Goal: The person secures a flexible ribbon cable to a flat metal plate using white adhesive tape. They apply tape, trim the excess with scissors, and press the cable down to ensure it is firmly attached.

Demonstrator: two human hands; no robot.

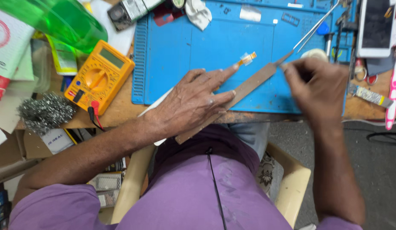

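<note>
My left hand (pixel 193 100) lies flat on a long flat metal file (pixel 244 88) that slants across the blue work mat (pixel 172 51). Its index finger stretches out and presses on a small clear part with an orange flex strip (pixel 247 58). My right hand (pixel 313 83) is closed around the pointed tang end of the file at the upper right. The file's lower end sticks out over the table's front edge.
A yellow multimeter (pixel 99 76) with leads sits left of the mat, steel wool (pixel 45 110) beside it, a green bottle (pixel 57 19) above. Tweezers (pixel 315 25), a white phone (pixel 375 27), a pink toothbrush (pixel 393 91) and a small tube (pixel 370 96) lie at right.
</note>
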